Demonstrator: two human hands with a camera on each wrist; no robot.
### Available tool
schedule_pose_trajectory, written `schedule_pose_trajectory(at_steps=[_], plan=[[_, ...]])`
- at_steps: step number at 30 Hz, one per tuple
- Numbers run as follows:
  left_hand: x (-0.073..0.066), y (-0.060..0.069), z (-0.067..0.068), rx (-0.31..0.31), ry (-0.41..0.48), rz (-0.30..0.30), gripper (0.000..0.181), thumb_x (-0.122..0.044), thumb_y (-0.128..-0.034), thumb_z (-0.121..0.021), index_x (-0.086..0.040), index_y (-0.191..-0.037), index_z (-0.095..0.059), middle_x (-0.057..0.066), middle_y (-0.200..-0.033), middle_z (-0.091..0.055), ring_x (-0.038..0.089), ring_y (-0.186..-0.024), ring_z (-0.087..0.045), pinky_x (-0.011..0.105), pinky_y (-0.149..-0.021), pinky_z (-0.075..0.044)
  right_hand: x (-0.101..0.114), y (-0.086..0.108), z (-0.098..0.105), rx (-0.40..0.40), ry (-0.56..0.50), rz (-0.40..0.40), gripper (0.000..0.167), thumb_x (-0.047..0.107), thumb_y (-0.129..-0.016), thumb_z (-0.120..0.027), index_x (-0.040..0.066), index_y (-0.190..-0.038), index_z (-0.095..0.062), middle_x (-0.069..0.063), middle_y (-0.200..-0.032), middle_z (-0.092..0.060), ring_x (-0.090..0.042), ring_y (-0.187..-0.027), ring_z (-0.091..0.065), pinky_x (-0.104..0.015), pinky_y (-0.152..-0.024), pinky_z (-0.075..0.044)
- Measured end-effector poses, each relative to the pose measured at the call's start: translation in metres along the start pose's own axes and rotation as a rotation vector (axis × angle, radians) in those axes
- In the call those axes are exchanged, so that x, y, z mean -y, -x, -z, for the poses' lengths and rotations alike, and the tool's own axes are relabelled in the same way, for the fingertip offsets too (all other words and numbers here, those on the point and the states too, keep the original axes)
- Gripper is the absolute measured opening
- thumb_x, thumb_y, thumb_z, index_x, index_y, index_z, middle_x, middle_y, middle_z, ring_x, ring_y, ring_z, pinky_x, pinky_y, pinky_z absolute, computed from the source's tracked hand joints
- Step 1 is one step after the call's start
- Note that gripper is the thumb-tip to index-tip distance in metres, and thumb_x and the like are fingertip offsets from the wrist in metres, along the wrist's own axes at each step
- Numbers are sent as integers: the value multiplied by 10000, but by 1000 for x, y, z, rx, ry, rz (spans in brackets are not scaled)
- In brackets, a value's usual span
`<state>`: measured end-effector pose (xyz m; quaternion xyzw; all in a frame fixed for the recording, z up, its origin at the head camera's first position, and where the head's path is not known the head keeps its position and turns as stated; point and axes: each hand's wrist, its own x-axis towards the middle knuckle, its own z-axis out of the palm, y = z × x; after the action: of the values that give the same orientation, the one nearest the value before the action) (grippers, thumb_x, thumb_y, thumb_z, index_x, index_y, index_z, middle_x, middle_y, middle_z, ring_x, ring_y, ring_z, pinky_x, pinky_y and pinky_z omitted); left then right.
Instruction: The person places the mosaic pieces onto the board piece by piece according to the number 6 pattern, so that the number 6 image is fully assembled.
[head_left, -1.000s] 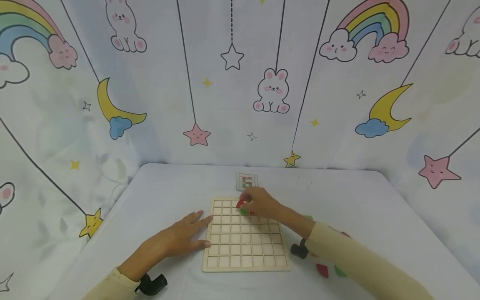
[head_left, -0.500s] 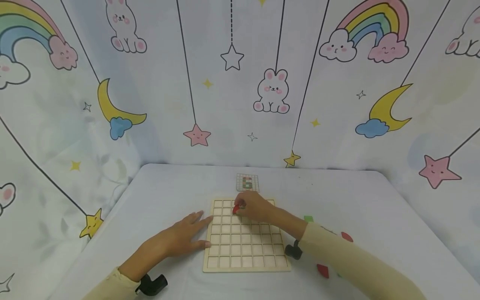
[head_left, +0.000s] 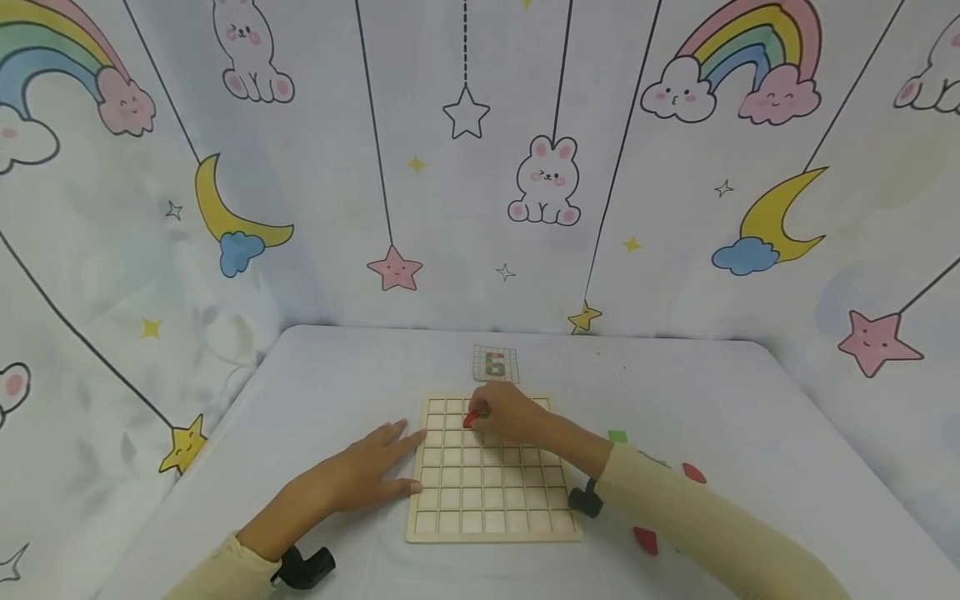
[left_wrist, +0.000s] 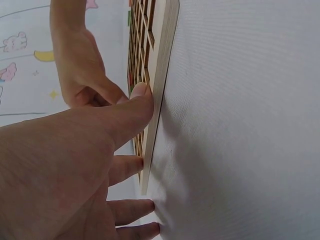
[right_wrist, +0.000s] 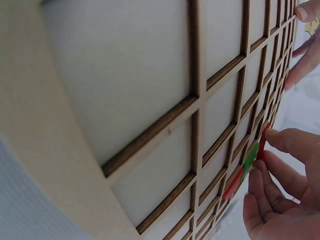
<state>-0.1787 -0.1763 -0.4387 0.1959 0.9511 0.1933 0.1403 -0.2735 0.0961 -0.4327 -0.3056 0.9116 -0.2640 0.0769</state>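
Note:
My right hand (head_left: 513,414) pinches a small red quarter-round tile (right_wrist: 263,142) between thumb and fingers, over the upper part of a wooden grid board (head_left: 493,538). Beside that tile, the right wrist view shows a green tile (right_wrist: 249,160) and another red tile (right_wrist: 233,184) in the board's squares. In the head view the hand covers most of this spot. My left hand (head_left: 360,475) lies along the board's left side with its fingers extended. Its thumb (left_wrist: 140,102) touches the board's rim, and one finger reaches the rim farther up.
Behind the board lies a small card (head_left: 495,364) printed with a coloured grid pattern. To the right are a loose green tile (head_left: 617,437), a red tile (head_left: 693,473) and another red tile (head_left: 645,540), partly beside the right sleeve (head_left: 697,517). A patterned backdrop (head_left: 465,208) stands behind.
My right hand has moved slightly left and nearer with the red tile, then stayed nearly still over the last half second. The left hand has not moved.

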Motion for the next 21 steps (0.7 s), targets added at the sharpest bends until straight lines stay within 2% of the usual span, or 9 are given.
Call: schedule_pose_trajectory(at_steps=[5,12,21], plan=[[1,0,-1,-9,0,-6,815,-623,-973,-667,-275,-1653,-382,180,-1724,-281,442,-1585,-264,674,-1224,-304,-2,0,-1,-5,23,6,79,82,-948,-796,62,-1012,-755,-16,-970,-730,-158,-939,-659,-343,-840,-583],[1,0,-1,-5,2,-9,808,-605,-982,-667,-261,-1654,-380,190,-1723,-277,450,-1585,-256,673,-1230,-293,1,2,0,2,1,10,69,76,-943,-800,76,-980,-742,-18,-972,-726,-171,-930,-647,-379,-833,-571],[-1,1,1,-1,10,-7,806,-593,-985,-671,-251,-1655,-379,196,-1724,-272,456,-1587,-245,680,-1232,-284,-1,2,1,13,17,29,80,75,-939,-807,82,-994,-749,-6,-973,-721,-178,-964,-650,-379,-873,-573]])
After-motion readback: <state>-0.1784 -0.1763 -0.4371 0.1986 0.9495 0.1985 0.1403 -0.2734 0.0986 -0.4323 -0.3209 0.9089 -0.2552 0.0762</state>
